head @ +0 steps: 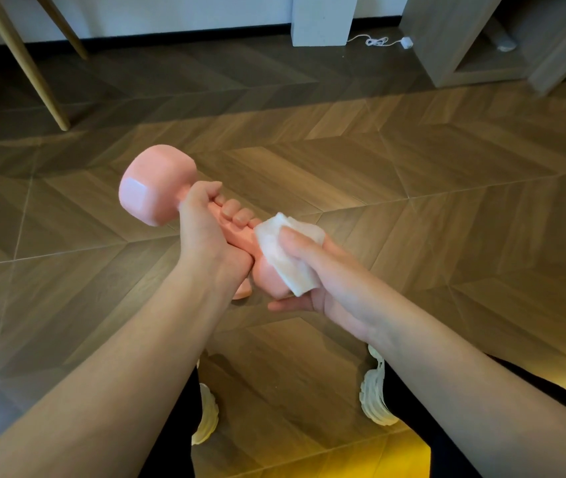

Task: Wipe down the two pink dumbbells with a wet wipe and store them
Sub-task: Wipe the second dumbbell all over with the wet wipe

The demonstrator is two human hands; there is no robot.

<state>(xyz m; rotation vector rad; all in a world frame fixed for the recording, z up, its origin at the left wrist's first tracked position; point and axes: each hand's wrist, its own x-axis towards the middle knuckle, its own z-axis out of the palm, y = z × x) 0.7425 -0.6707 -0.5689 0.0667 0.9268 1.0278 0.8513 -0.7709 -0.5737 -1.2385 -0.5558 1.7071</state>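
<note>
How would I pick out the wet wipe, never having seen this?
Over the wooden floor, the left hand grips a pink dumbbell. The right hand holds the wet wipe on its nearer end. It is the crumpled white piece against smooth pink.

Chevron wood floor (pixel 343 160) bears a white cable (pixel 378 41), pale shoes (pixel 376 391) and a wooden leg (pixel 32 72)

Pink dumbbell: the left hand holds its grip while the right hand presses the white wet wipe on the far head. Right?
Wrong head. The head view shows the right hand pressing the white wet wipe on the near head of the pink dumbbell; the far head is bare. The left hand does hold the grip.
</note>
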